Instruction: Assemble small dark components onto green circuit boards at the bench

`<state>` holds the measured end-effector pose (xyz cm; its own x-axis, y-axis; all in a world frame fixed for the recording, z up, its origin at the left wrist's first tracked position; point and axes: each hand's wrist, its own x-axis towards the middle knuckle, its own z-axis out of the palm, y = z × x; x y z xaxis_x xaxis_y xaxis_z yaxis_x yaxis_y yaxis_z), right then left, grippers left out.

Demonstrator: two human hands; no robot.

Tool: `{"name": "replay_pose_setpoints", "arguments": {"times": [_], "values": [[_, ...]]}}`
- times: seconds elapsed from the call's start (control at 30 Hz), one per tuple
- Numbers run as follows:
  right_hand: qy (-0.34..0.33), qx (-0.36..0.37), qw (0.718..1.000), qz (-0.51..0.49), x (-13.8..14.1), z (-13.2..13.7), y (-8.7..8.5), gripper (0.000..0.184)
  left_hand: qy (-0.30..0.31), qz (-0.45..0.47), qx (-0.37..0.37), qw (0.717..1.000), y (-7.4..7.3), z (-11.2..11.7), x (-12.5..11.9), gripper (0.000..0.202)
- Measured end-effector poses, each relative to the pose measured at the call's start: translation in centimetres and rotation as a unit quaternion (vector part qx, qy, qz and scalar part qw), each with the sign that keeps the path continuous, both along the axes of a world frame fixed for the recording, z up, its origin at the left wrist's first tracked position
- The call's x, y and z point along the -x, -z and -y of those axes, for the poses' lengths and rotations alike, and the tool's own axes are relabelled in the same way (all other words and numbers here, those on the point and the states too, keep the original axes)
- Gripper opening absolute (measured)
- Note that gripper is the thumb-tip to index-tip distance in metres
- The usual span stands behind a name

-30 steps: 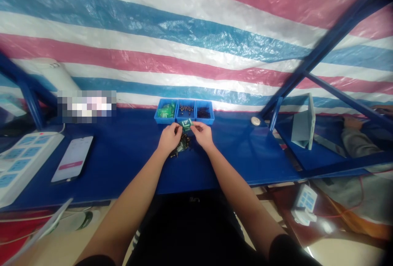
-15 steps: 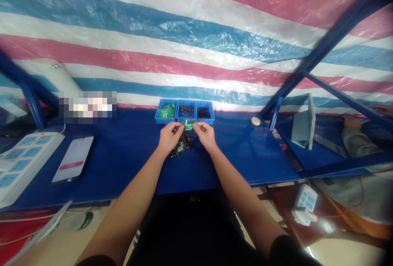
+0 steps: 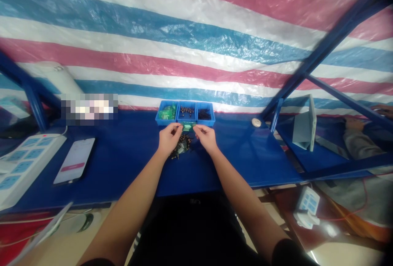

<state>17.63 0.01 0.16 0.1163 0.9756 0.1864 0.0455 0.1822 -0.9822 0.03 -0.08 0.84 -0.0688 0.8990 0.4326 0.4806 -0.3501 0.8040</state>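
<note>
At our twelve o'clock, three blue plastic bins stand side by side on the blue tabletop [image 3: 132, 155]. The left bin [image 3: 162, 122] holds green packets [image 3: 166, 113], the middle bin [image 3: 178, 120] small brass-coloured screws [image 3: 186, 111], and the right bin [image 3: 209, 122] dark fasteners [image 3: 204, 114]. A small green packet [image 3: 188, 126] sits just in front of the middle bin, held between our two hands. Our left hand [image 3: 169, 139] and right hand [image 3: 205, 138] are close together, with their fingertips [image 3: 178, 127] clamped on the packet's opposite ends. Directly below it, at six o'clock, lies a loose heap of dark screws [image 3: 181, 148] flecked with green. Well apart at nine o'clock are a smartphone [image 3: 74, 161] and a white power strip [image 3: 23, 167].
</note>
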Motion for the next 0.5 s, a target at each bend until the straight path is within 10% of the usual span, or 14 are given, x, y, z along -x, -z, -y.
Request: {"name": "replay_pose_setpoints", "arguments": {"times": [0.5], "values": [[-0.029, 0.004, 0.999, -0.019, -0.42, -0.26, 0.19, 0.031, 0.043, 0.006, 0.023, 0.999, 0.07, -0.13, 0.21, 0.029]]}}
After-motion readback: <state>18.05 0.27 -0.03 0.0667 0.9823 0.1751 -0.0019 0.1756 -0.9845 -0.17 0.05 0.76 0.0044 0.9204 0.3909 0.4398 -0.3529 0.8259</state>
